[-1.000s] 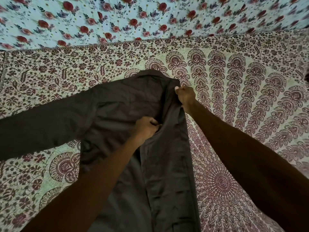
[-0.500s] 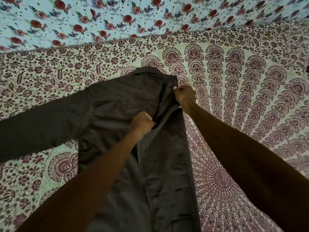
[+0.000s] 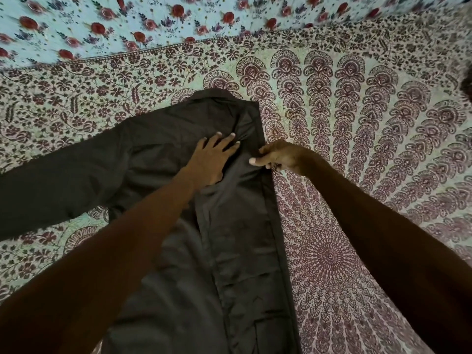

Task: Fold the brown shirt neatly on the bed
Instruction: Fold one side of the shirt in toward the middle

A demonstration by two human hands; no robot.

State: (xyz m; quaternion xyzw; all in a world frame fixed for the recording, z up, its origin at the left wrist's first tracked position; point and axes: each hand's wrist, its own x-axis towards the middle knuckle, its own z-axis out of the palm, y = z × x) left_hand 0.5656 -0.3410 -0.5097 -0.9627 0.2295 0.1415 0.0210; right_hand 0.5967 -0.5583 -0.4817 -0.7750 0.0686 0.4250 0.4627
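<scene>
The brown shirt [image 3: 158,154] lies on the bed's patterned sheet [image 3: 383,149], collar pointing away from me. Its right side is folded over the middle, giving a straight right edge, and its left sleeve stretches out to the left. My left hand [image 3: 212,159] lies flat on the chest area below the collar, fingers spread and pressing the cloth. My right hand [image 3: 281,155] sits at the folded right edge just below the shoulder, its thumb and fingers pinching that edge.
The maroon paisley bedsheet spreads wide to the right and below. Behind it, a pale blue cloth with red roses [image 3: 153,24] runs across the back. A dark object [image 3: 467,85] shows at the far right edge.
My left hand has let go of the cloth it gripped and flattened out on the shirt. My right hand slid down from the collar corner along the folded edge.
</scene>
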